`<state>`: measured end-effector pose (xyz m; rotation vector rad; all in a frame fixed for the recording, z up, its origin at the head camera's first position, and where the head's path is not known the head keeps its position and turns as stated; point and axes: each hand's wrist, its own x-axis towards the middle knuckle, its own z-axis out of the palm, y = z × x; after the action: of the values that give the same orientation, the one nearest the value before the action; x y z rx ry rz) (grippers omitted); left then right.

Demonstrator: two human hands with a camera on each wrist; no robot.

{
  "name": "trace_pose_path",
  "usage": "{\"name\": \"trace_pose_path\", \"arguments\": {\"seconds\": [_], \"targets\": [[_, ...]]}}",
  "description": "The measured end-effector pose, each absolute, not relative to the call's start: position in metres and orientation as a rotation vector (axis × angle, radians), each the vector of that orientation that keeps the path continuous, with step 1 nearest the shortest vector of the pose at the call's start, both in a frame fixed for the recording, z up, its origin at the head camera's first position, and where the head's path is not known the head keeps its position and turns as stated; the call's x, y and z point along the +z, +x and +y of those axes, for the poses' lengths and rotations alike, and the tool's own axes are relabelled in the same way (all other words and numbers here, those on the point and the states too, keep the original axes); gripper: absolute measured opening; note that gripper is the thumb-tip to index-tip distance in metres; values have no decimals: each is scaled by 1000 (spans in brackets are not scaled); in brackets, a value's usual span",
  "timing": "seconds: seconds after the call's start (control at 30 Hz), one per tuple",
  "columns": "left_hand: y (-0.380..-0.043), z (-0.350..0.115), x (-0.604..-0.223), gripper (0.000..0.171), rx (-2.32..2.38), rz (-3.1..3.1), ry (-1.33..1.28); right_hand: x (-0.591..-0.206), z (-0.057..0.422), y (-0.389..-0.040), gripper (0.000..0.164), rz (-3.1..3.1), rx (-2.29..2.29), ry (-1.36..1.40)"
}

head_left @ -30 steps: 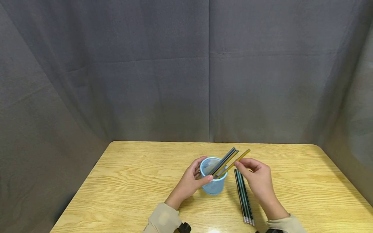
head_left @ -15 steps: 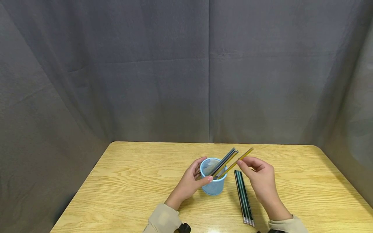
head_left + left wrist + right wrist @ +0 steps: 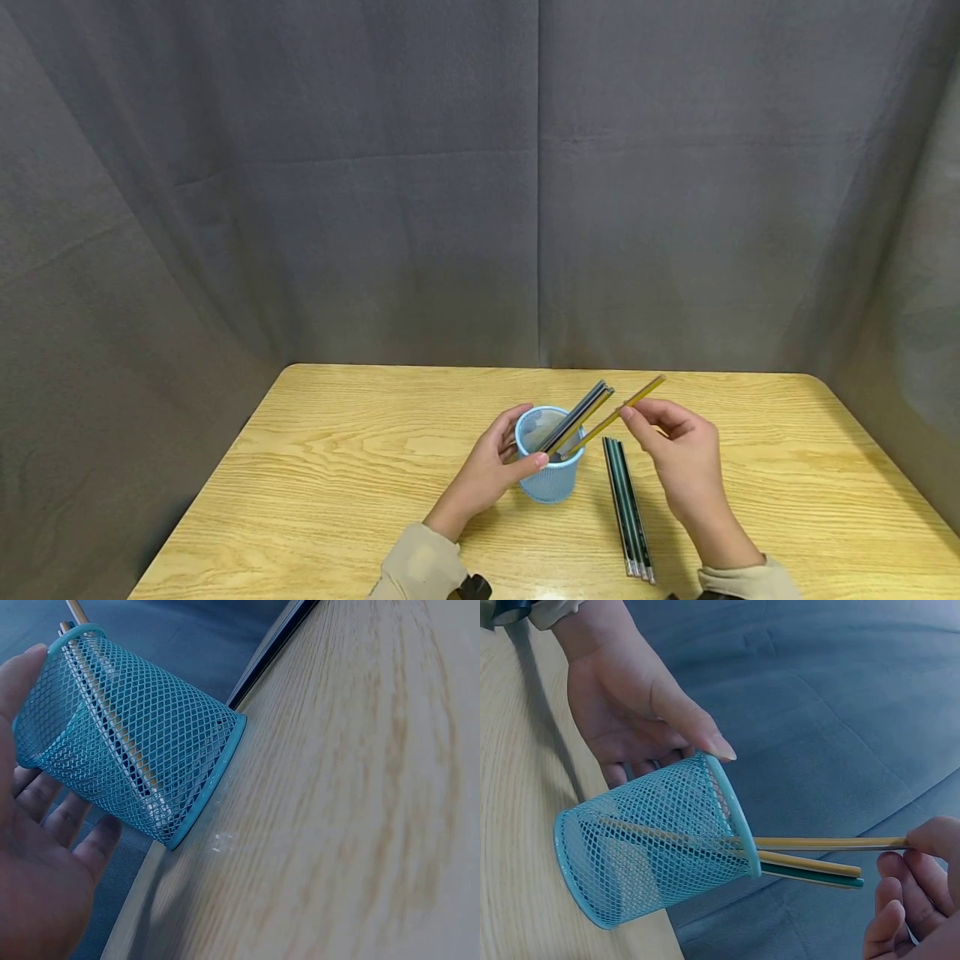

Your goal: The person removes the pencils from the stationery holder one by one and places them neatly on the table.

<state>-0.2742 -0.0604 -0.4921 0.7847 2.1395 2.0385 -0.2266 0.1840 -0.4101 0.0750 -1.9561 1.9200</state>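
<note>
Right hand [image 3: 681,457]: pinches one yellow pencil [image 3: 600,428] between thumb and fingertips, on its upper half; a short end sticks out past the grip. Left hand [image 3: 491,471]: grips the blue mesh cup [image 3: 550,485], thumb at the near side of the rim, fingers round the left and far side. Cup looks to be standing on the table [image 3: 360,467], mouth up; can't rule out a slight tilt.

Key relation: held pencil vs cup mouth. Its long axis slants from the cup's right side up, right and away in the head view. Lower end sits just inside the rim as far as I can tell; most of the length is outside. Right hand is up and right of the mouth, clear of the cup. Right hand is the one on the pencil; left thumb is near the lower end but apart from it.

Other pencils [image 3: 577,418] in the cup lean the same way, roughly parallel to the held one, just left of it in the head view. Both dark and yellow ones there; exact count unclear.

Green pencils [image 3: 628,510] lie side by side on the table, right of the cup, below the held pencil in the head view. Neither hand touches them.
</note>
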Motion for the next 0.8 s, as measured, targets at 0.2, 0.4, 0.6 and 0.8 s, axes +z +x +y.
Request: {"name": "trace_pose_path", "arguments": {"seconds": [0.2, 0.4, 0.6, 0.8], "targets": [[-270, -60, -485, 70, 2051, 2114, 776, -404, 185, -225, 14, -1902, 1945, 80], [-275, -60, -492, 67, 2039, 2146, 797, -399, 185, -224, 12, -1834, 1970, 103], [-275, -60, -493, 68, 2035, 2158, 809, -394, 187, -221, 10, -1787, 1992, 143], [-274, -61, -492, 68, 2041, 2146, 806, -390, 189, -218, 10, -1755, 2010, 175]]}}
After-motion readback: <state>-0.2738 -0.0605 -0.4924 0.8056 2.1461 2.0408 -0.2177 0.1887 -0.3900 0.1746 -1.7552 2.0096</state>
